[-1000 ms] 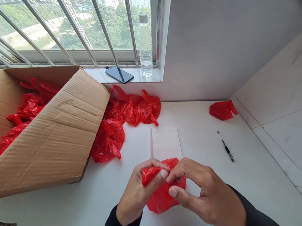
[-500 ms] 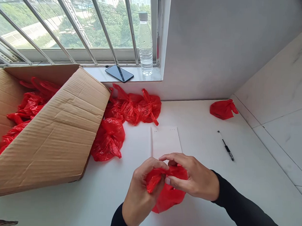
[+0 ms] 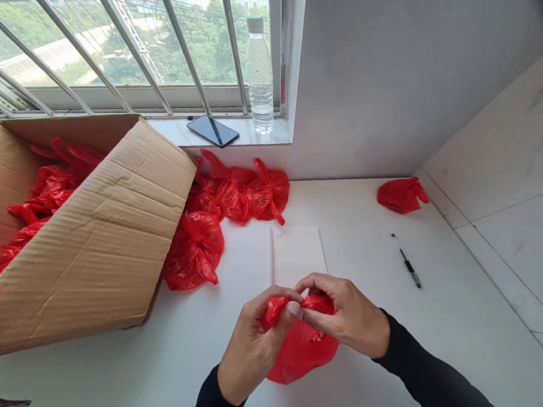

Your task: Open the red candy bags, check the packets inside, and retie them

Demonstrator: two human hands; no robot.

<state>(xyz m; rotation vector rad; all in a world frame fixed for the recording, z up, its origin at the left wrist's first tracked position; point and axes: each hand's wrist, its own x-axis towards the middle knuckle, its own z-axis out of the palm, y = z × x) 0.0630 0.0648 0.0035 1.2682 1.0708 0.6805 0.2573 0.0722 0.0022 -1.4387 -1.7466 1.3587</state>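
Pinching the gathered plastic of a red bag (image 3: 303, 356), you hold it to the right of the cardboard box (image 3: 103, 244), your left hand (image 3: 253, 340) and right hand (image 3: 354, 314) both closed narrowly on it. Its handling looks unfinished; your grip hides whether it is knotted. Just right of the box, several tied-looking bags (image 3: 195, 245) sit; inside it lie more red bags (image 3: 51, 185), their state unclear.

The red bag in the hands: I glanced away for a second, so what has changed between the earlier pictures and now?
The right hand has moved forward and slightly left; its fingers, spread a second ago, now pinch the red bag near its top. The left hand still grips the bag's top. Box, pen and phone stayed put.
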